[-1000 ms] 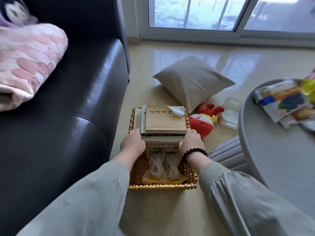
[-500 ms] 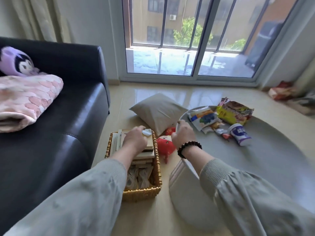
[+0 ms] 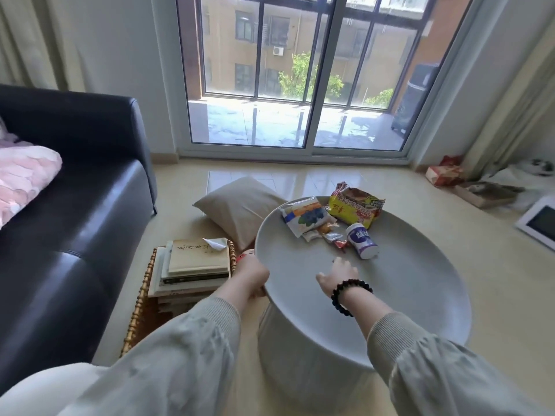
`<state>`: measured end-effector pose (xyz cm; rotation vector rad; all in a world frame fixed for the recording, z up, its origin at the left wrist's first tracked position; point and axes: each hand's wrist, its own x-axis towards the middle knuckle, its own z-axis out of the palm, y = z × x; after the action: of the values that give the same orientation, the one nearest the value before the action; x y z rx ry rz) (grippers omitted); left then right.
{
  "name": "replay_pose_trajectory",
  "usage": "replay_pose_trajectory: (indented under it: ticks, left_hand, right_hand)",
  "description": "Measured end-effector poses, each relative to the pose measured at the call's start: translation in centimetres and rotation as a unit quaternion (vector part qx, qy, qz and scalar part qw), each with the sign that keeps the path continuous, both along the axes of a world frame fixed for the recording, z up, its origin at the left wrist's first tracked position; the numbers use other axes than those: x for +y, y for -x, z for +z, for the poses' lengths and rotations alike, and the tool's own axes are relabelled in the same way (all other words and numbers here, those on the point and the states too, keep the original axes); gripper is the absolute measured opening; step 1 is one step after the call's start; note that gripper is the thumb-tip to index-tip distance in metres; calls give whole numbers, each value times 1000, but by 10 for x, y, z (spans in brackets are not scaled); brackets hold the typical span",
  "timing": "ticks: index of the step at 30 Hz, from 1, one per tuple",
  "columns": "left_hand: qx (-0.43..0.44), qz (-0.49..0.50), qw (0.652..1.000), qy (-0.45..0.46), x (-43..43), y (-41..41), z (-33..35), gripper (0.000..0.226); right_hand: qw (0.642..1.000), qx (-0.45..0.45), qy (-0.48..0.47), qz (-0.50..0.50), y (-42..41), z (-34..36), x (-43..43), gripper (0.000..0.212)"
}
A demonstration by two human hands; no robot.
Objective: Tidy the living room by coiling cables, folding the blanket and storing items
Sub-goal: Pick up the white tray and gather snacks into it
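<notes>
Fingers (L hand) at table rim.

Round grey table: snack packets, tipped canister. Tiled floor: wicker basket, beige cushion. Black sofa: pink blanket.

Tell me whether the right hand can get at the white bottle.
Probably yes: the right hand is open over the table, just short of the bottle, and nothing stands between them.

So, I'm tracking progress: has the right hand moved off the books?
Yes. The right hand moved rightward from the books to over the round table.
</notes>
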<state>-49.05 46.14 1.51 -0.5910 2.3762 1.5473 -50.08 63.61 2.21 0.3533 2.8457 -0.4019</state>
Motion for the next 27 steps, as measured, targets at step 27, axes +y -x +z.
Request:
replay_pose_trajectory:
  ticks: [27]
  left_hand:
    - [62, -27, 978, 197, -17, 82, -20, 53]
  right_hand:
    - [996, 82, -31, 18, 70, -23, -1, 46]
